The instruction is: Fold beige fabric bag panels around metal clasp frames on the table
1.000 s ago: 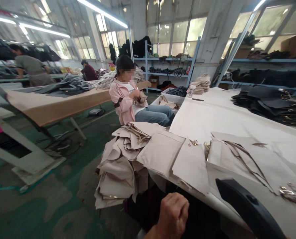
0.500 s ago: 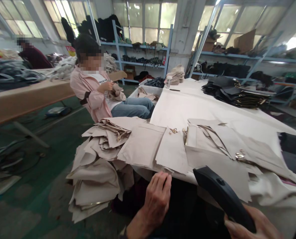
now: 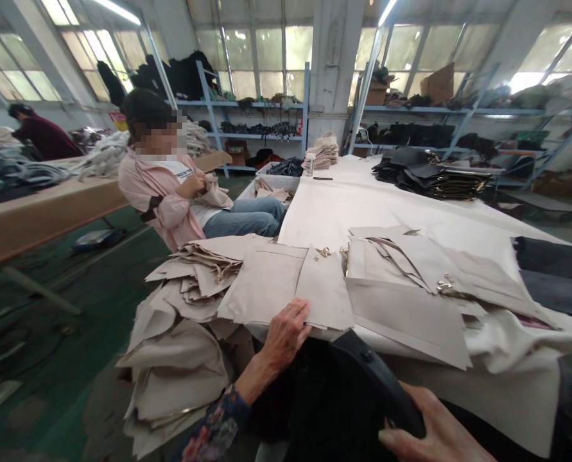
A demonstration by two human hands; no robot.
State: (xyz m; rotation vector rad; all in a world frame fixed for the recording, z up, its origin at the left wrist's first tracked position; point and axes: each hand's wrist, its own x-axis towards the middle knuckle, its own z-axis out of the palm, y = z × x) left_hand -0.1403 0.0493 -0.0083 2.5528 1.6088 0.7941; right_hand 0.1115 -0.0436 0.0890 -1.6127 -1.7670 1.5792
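At the far left, a heap of beige fabric pieces (image 3: 184, 359) is spilling off the counter (image 3: 363, 205) edge toward the floor, and behind it a co-worker in a pink jacket (image 3: 163, 196) is sitting and handling a cloth in the lap. Moving right, the left hand (image 3: 286, 333) is reaching up to the near edge of a flat beige panel (image 3: 290, 285); its fingers (image 3: 299, 314) are lying spread and loosely apart, the tips touching the panel's hem rather than pinching it. To lift that panel cleanly, it seems wise to slide the fingertips under the top sheet only, since several panels are overlapping there. Further right, more panels with gold hardware (image 3: 444, 282) are lying on the white cover. At the lower right, the right hand (image 3: 434, 433) is wrapping around a black curved object (image 3: 377, 378), fingers closed on its lower end, well below the panels.
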